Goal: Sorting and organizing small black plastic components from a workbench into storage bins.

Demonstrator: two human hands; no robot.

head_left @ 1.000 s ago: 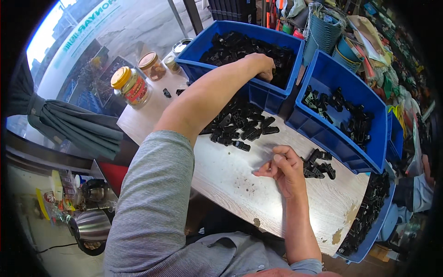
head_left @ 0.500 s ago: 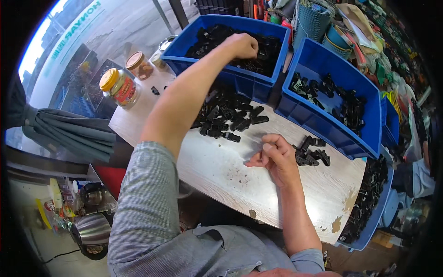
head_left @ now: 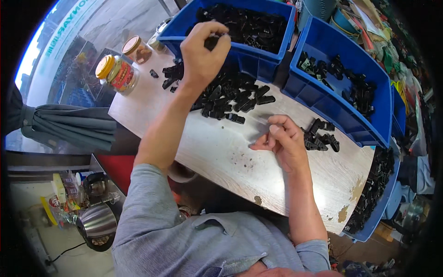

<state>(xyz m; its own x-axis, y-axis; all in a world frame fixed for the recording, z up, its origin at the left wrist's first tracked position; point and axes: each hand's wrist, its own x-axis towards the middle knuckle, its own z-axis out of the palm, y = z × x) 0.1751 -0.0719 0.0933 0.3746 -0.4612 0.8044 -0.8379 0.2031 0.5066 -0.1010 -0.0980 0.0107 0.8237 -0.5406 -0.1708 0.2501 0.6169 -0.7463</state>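
Observation:
My left hand [head_left: 203, 57] is raised over the near rim of the left blue bin [head_left: 265, 54], its fingers curled around a small black plastic part [head_left: 211, 43] that shows between thumb and forefinger. The bin holds many such parts. Below that hand, a loose pile of black plastic parts [head_left: 230, 98] lies on the table [head_left: 221, 147]. My right hand [head_left: 288, 143] hovers over the table's middle, thumb and forefinger close together and the other fingers bent; whatever it may hold is hidden. Just right of it sits a smaller group of black parts [head_left: 320, 138].
A second blue bin [head_left: 341, 108], partly filled with black parts, stands at the right. Beyond the table's right edge is a lower blue bin [head_left: 371, 214]. Jars with yellow [head_left: 105, 67] and brown [head_left: 131, 45] lids stand at the left. A kettle [head_left: 97, 221] is lower left.
My left hand has come out of the left bin and moved left and toward me. My right hand stays in nearly the same pose over the table. The whole view has shifted slightly.

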